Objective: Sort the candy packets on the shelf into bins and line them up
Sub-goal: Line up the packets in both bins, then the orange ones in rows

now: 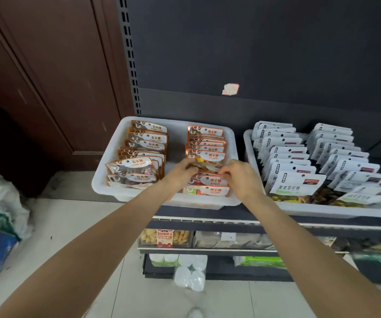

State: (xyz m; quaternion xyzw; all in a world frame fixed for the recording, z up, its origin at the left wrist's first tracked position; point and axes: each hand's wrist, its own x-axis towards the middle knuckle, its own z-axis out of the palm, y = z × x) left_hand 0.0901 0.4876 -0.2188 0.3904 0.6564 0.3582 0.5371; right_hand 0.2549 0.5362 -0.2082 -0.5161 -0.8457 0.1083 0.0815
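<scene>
Looking down from my head, my left hand [183, 169] and right hand [240, 174] each pinch an end of one orange sugar packet [206, 165] with curled fingertips, holding it in the right-hand row of the white bin [107, 180] that sits at the left end of the dark shelf [208, 213]. That row runs from the bin's front wall to its back wall, with the brown stone candy packets [139, 161] lined up along the bin's left side. Beside it, toward the shelf's right end, a second white bin [322, 210] holds two rows of white packets [297, 180].

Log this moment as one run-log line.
left hand: pinches orange-trimmed candy packet | right hand: pinches same packet | place: right row, white plastic bin | lining up unfinished
</scene>
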